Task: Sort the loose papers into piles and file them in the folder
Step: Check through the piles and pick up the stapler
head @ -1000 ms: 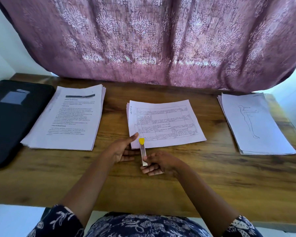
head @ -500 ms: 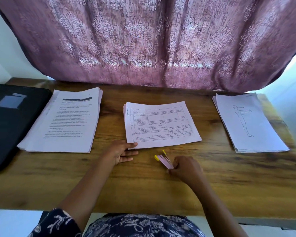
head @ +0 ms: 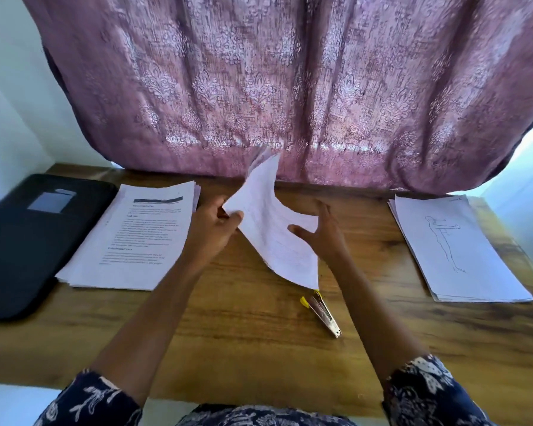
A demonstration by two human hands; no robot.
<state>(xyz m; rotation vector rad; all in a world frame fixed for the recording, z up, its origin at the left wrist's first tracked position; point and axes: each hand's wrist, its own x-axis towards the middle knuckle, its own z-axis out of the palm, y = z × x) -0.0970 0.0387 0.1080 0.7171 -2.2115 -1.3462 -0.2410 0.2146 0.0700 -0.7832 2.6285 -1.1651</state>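
My left hand (head: 216,229) pinched a tilted paper pile (head: 268,222) above the tabletop (head: 243,333). My right hand (head: 323,235) was spread open at its edge.

Folder (head: 28,256) far left, text pile (head: 136,241) beside it, drawing pile (head: 453,250) right, fastener (head: 322,312) between

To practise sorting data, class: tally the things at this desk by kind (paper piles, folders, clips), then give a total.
Paper piles: 3 (text pile, drawing pile, lifted pile)
Folder: 1
Clip: 1
Total: 5
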